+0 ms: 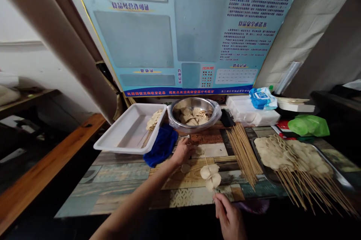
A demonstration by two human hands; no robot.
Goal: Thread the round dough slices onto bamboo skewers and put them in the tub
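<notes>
My right hand [229, 217] is closed on the lower end of a thin bamboo skewer [212, 180] that carries three pale round slices. My left hand [182, 151] reaches forward over the table, fingers curled down onto loose slices [185, 168] lying on the tabletop. Just beyond it stands a metal bowl [194, 102] lined with plastic and filled with more slices. A blue cloth [161, 146] lies to the left of that hand.
A white plastic tray [128, 129] with a few finished skewers sits at left. A bundle of bare skewers [244, 149] lies at centre right. A metal tray [337, 174] heaped with loaded skewers is at right. Tissue packs and a green bag stand behind.
</notes>
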